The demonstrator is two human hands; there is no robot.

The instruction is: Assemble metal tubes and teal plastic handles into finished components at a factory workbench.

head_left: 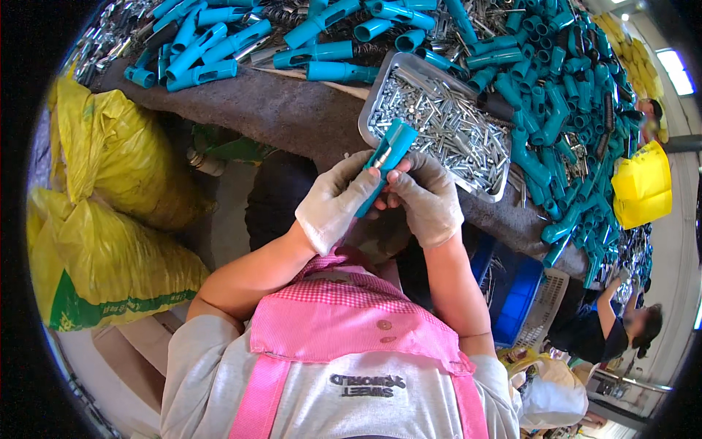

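Gripping a slotted teal tube [398, 139] between left gloved hand [338, 199] and right gloved hand [433, 199] by the near left corner of a pin tray [378, 82], showing a metal rod [383, 158] inside, perhaps only partly fitted, and leaving many teal tubes [543, 172] heaped far right.

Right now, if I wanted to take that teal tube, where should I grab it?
Probably the far end of the teal tube, from the tray side: it pokes out free, while the left hand and right hand crowd the nearer part. Pinch the outer walls, off the long opening where silver metal shows.
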